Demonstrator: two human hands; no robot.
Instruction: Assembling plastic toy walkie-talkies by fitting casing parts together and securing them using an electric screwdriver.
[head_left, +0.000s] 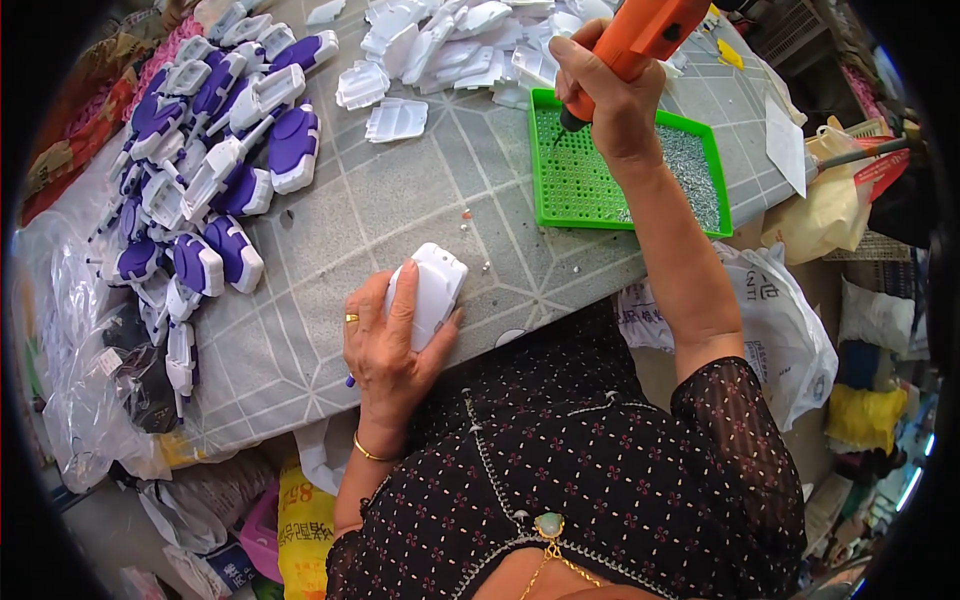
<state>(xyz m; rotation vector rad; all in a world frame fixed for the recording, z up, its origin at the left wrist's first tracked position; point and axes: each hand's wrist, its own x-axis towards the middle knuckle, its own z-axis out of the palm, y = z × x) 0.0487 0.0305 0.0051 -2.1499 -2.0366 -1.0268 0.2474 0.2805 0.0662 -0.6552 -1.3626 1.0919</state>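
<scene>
My left hand (382, 345) is closed around a white plastic casing (430, 285), holding it against the table near its front edge. A small blue-purple tip pokes out below that hand. Up and to the right, my right hand (622, 115) grips an orange power screwdriver (648, 38), whose dark tip points down over a green tray (537, 195). Rows of small holes cover the tray's left part, and loose silvery screws (697, 175) are heaped in its right part. Whether a screw sits on the tip is too small to tell.
Purple-and-white plastic units (293, 150) are heaped at the left of the table (340, 215). White plastic covers (450, 45) are piled at the far middle. A white sheet of paper (785, 145) hangs near the right edge, above plastic bags (775, 320). Clear plastic bags (85, 370) lie at left.
</scene>
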